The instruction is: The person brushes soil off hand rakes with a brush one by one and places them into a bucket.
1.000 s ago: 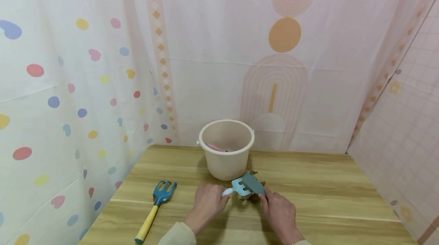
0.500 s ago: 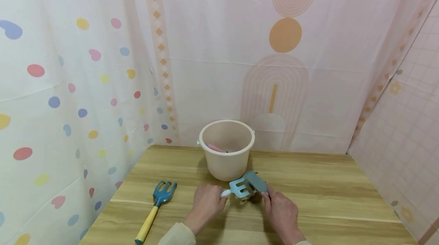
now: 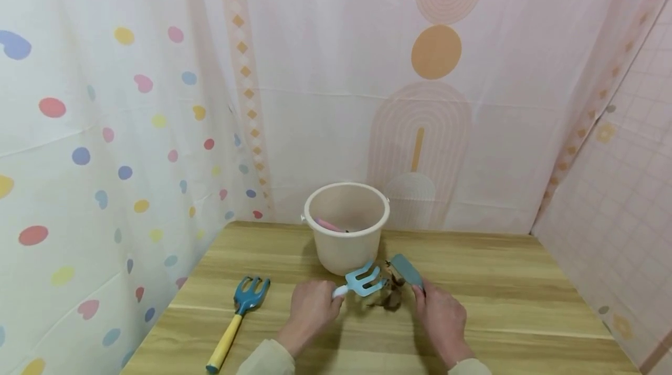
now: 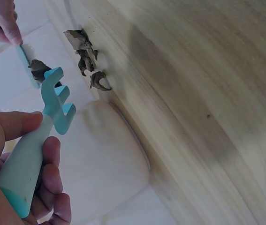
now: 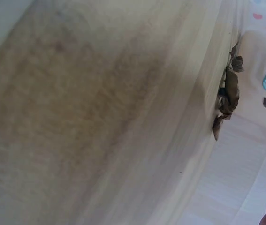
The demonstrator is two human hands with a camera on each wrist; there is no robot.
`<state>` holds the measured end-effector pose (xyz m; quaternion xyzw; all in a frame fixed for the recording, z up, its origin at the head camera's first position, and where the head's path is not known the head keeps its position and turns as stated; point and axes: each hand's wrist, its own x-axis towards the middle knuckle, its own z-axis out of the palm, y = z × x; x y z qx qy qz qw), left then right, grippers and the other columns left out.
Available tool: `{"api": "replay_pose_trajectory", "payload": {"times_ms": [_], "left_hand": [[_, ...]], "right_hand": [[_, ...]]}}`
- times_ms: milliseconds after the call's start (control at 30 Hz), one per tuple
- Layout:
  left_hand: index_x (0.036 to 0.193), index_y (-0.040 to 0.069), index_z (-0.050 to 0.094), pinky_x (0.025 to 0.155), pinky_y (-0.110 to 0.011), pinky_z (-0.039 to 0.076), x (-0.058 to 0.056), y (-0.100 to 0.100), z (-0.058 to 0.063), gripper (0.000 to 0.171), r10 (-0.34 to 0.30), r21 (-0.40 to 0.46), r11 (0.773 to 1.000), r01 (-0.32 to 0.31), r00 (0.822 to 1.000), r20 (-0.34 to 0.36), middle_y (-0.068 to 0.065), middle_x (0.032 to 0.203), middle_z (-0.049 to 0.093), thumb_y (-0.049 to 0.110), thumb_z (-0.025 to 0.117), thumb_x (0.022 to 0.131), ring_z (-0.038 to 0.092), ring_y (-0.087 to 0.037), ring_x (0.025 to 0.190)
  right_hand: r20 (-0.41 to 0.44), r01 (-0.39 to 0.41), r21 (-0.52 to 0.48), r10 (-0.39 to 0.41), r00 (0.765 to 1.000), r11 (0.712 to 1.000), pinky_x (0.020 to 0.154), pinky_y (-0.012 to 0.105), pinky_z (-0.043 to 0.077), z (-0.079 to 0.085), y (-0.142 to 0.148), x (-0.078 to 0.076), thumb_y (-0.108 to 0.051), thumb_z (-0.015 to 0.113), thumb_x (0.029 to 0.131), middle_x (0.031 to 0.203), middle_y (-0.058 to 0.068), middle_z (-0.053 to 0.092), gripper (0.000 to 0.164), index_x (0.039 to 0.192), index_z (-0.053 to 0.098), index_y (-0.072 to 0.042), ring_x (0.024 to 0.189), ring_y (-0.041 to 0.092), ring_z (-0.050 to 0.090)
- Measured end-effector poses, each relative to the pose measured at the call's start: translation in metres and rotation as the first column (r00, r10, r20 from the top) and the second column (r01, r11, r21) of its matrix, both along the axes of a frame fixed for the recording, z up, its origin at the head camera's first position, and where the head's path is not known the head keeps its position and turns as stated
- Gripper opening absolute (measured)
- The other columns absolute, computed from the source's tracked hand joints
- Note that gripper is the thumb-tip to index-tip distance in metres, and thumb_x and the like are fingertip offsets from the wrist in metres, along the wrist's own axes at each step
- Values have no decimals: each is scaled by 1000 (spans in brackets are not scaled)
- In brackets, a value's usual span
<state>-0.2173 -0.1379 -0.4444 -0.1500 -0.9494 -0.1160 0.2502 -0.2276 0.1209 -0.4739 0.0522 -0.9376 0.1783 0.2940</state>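
In my left hand [image 3: 312, 308] I grip the pale handle of a small light-blue hand fork [image 3: 364, 280], its tines pointing right. My right hand [image 3: 442, 319] holds a small flat blue-green brush [image 3: 406, 270]; a pale, blurred fringe shows on it in the right wrist view. Between the two tools, crumpled brown dry leaves [image 3: 391, 299] lie on the table, also seen as dry leaves [image 4: 81, 51] in the left wrist view. One leaf piece [image 4: 39, 70] shows at the fork's tines, apart from the pile in that view. Whether it rests on them is unclear.
A cream bucket [image 3: 346, 252] stands just behind the fork, with something pink [image 3: 328, 225] inside. A blue garden fork [image 3: 248, 299] with a yellow handle lies on the wooden table [image 3: 499, 305] at left. Patterned curtains [image 3: 325, 72] enclose the back and sides.
The brush has moved right, away from the fork, uncovering more of the leaves. The fork has shifted slightly left and tilted. Both hands keep hold of their tools.
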Motion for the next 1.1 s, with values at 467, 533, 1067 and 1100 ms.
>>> {"api": "replay_pose_trajectory", "payload": {"times_ms": [467, 533, 1067, 1100], "left_hand": [[54, 20, 48, 44, -32, 34, -2, 2, 9, 38, 4, -8, 1000, -4, 1000, 16, 9, 49, 42, 25, 77, 78, 44, -12, 44], [54, 19, 48, 44, -32, 34, -1, 1, 9, 38, 7, -11, 1000, -7, 1000, 17, 8, 49, 42, 25, 77, 78, 45, -13, 44], [52, 21, 44, 41, -29, 30, -3, 4, 10, 41, -18, -7, 1000, 18, 1000, -5, 10, 47, 38, 25, 76, 78, 39, -10, 42], [52, 21, 44, 41, -29, 30, -2, 5, 11, 41, -22, -6, 1000, 22, 1000, -2, 10, 47, 38, 25, 76, 79, 39, -9, 42]], "right_hand": [[-40, -119, 39, 121, 992, 992, 36, 30, 32, 0, -12, 6, -28, 75, 87, 65, 7, 66, 20, 98, 75, -11, 44, 13, 50], [-16, -94, 25, 95, 995, 995, 36, 30, 32, 0, -9, 5, -29, 74, 88, 63, 6, 64, 20, 98, 75, -11, 44, 12, 46], [-12, -319, -87, 319, 948, 944, 43, 27, 38, 4, -25, 8, -26, 72, 90, 67, 0, 66, 22, 103, 75, -8, 51, 7, 51], [2, -336, -86, 337, 941, 938, 43, 26, 37, 3, -27, 9, -26, 72, 91, 67, -1, 66, 23, 103, 75, -7, 50, 6, 49]]}}
